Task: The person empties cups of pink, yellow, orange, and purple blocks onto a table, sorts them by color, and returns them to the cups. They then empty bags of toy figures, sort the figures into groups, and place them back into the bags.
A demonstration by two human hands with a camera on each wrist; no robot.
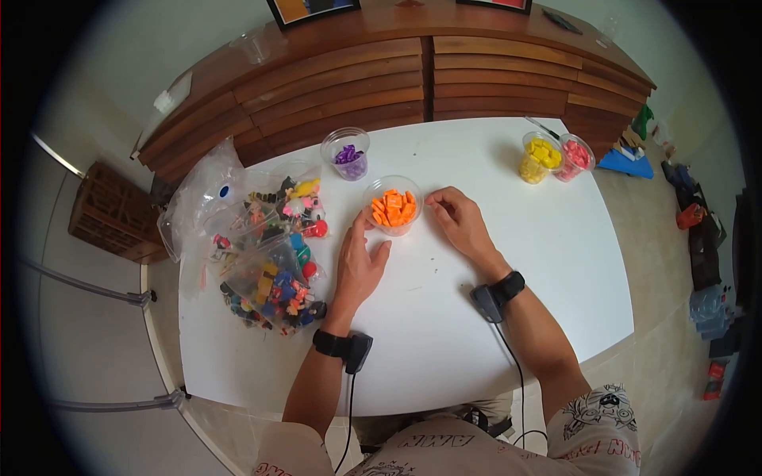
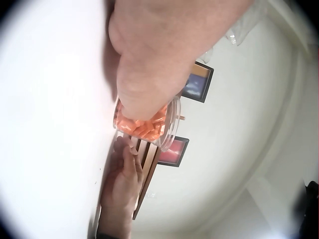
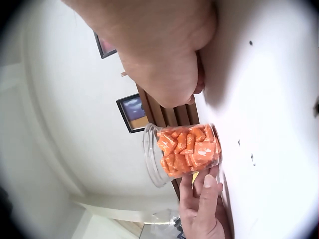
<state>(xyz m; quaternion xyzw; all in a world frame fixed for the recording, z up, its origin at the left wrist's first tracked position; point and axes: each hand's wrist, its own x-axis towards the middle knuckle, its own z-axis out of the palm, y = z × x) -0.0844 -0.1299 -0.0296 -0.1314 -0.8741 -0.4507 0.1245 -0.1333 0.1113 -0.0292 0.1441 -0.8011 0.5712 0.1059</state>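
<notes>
A clear plastic cup of orange wrapped pieces stands upright on the white table. Against its left side rest the fingers of the left hand, with the thumb held apart; the right wrist view also shows this hand beside the cup. To the right of the cup, the right hand rests on the table, fingers loosely bent, holding nothing visible. In the left wrist view a small space separates the right hand from the cup.
A cup of purple pieces stands behind left. Cups of yellow and pink pieces stand at the back right by a dark pen. Bags of small figures cover the left side. A wooden cabinet is behind.
</notes>
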